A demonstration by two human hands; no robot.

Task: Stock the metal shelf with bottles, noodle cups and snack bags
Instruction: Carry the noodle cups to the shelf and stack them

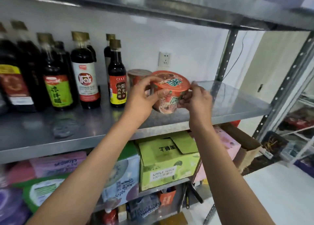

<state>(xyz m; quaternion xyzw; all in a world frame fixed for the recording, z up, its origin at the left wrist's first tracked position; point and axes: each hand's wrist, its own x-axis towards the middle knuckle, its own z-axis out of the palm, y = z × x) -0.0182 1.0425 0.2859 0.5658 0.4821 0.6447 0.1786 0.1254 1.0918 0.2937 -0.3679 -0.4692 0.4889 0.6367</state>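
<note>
An orange-red noodle cup [169,88] is tilted toward me just above the metal shelf [85,127], held between both hands. My left hand [144,95] grips its left side, thumb across the front. My right hand [197,97] pinches its right rim and side. A second noodle cup [137,75] stands upright behind it, partly hidden by my left hand. Several dark sauce and vinegar bottles [85,71] stand in rows on the left part of the same shelf.
The shelf's right part [237,102] is bare metal up to the perforated posts [226,54]. Above runs another shelf board [169,5]. Below are a green juice carton [168,163], a pink box [227,143] and snack bags [56,163]. A wall socket [164,59] sits behind.
</note>
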